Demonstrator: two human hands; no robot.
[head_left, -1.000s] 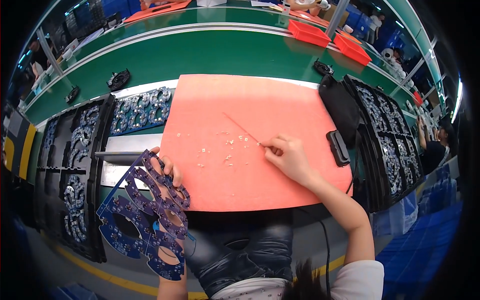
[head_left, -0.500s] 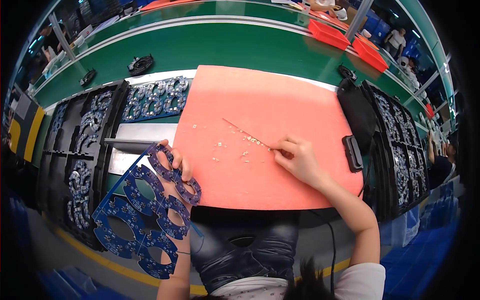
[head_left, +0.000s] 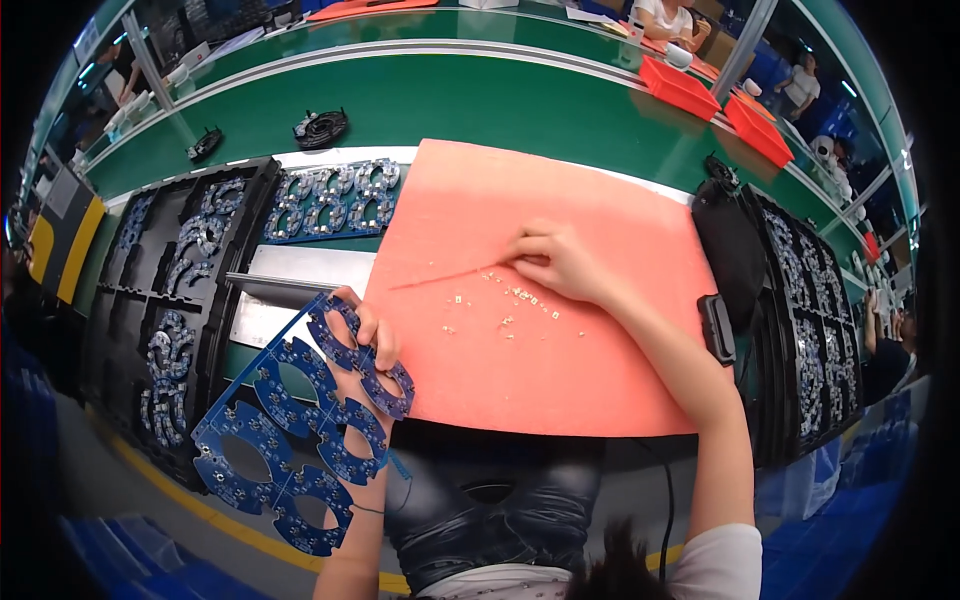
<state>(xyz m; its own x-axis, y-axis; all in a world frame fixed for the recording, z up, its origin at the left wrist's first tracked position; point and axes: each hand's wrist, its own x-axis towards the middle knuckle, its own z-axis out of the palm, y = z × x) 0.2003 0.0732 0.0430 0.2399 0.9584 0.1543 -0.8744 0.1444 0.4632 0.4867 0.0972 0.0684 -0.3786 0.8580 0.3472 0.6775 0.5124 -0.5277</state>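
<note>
My left hand (head_left: 376, 338) grips the upper right part of a blue circuit board panel (head_left: 282, 438), its fingers curled over the top. This panel has several joined ring-shaped boards with oval openings and is held tilted left of the salmon-coloured mat (head_left: 600, 390). Over the mat, my right hand (head_left: 562, 262) pinches a thin reddish-brown stick (head_left: 440, 278) between thumb and fingers. The stick points left, its far end near the mat's left edge. Small pale chips (head_left: 520, 295) lie scattered on the mat below and beside my right hand.
Black trays of curved blue boards stand left (head_left: 140, 290) and right (head_left: 788, 300). Another blue panel (head_left: 335, 200) lies behind a metal plate (head_left: 262, 325). Beyond are coiled black cables (head_left: 320, 128) and red bins (head_left: 680, 88). A black device (head_left: 716, 330) sits at the mat's right edge.
My right hand has moved up and left across the mat, and the stick has swung to point left and slightly down. My left hand keeps its hold on the panel. The view has shifted slightly.
</note>
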